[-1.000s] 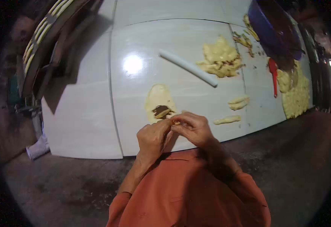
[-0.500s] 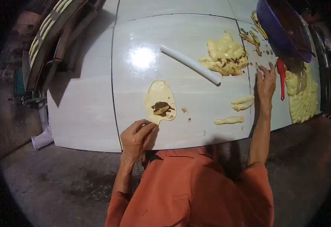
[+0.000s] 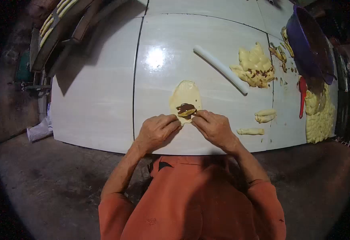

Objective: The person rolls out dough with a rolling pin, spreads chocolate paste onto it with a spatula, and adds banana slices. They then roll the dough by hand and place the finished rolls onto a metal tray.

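Note:
A flat oval of pale dough (image 3: pixel 185 91) lies on the white tabletop (image 3: pixel 95 108) near its front edge. Dark brown filling (image 3: pixel 185 106) and a yellowish strip (image 3: pixel 187 113) rest on the lower part of the dough. My left hand (image 3: pixel 157 132) pinches the dough's lower left edge, thumb and fingers together. On the other side, my right hand (image 3: pixel 216 130) closes its fingers at the lower right edge, beside the filling. Two small dough rolls (image 3: pixel 265 115) and one slimmer roll (image 3: pixel 251 131) lie to the right of my right hand.
A white rod (image 3: pixel 221 70) lies beyond the dough, beside a yellow dough mound (image 3: pixel 255 62). At the right are a purple basin (image 3: pixel 303 44), a red-handled tool (image 3: pixel 302 96), yellowish strips (image 3: pixel 279 54) and a spread of dough pieces (image 3: pixel 319 116). Racked trays (image 3: pixel 57 40) stand at the upper left.
My right hand has moved from the strips at the right to the dough's lower right edge. My left hand remains at the lower edge. The camera view has shifted.

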A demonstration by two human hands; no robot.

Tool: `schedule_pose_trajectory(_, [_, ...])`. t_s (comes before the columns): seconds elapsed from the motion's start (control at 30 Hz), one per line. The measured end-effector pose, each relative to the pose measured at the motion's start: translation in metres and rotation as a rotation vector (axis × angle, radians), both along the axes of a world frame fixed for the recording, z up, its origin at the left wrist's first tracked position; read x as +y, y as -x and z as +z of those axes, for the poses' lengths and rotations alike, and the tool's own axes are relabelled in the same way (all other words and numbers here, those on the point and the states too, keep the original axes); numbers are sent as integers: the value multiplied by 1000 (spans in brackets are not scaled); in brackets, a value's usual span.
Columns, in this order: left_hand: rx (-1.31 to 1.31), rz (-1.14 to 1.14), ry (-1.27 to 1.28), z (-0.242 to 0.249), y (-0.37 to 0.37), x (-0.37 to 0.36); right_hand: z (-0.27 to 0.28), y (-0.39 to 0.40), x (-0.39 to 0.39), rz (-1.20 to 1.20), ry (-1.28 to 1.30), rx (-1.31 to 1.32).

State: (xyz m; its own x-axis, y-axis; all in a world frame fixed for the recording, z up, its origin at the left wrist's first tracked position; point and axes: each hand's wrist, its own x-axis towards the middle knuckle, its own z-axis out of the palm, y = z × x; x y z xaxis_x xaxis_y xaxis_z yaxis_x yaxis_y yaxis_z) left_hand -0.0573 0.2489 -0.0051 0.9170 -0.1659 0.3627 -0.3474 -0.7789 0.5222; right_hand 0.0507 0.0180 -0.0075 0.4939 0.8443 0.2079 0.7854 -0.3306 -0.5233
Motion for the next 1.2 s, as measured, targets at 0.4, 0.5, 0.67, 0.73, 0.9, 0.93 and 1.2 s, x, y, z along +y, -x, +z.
schedule_pose_trajectory(0.4, [229,457,199,13,-27,11,20,-30,27,-289,-9,208])
schedule_pose_trajectory(0.5, [244,388,190,11,-21,17,19,-33,19,-237,53,193])
schedule_pose_trajectory(0.67, [162,207,267,11,-22,15,31,-25,20,-147,40,197])
schedule_pose_trajectory(0.73, [70,211,211,18,-29,9,25,-25,23,-84,52,114])
schedule_pose_trajectory(0.9, [144,339,305,10,-35,6,17,-27,29,-259,-24,296])
schedule_pose_trajectory(0.93, [162,311,271,11,-35,6,17,-27,29,-258,-5,285])
schedule_pose_trajectory(1.2, [121,127,133,18,-24,17,31,-28,21,-106,64,124])
